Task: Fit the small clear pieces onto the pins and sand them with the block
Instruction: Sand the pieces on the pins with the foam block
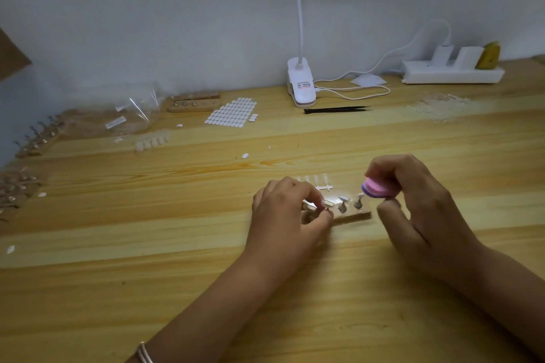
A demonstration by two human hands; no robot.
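Observation:
A small wooden pin holder (pixel 354 216) lies on the table in front of me, with metal pins (pixel 342 204) standing in it and a small clear piece on top of each visible one. My left hand (pixel 286 209) covers the holder's left end, and its thumb and forefinger pinch a pin with a clear piece (pixel 328 203). My right hand (pixel 413 200) hovers over the holder's right end and grips a pink and purple sanding block (pixel 377 188) in its fingertips. A few loose clear pieces (pixel 314 178) lie just behind the holder.
At the back stand a white clip lamp (pixel 301 85), black tweezers (pixel 336 110), a sheet of white stickers (pixel 231 113), a power strip (pixel 451 74) and another wooden holder (pixel 194 103). More pin holders (pixel 38 138) and plastic bags (pixel 129 116) lie at the left.

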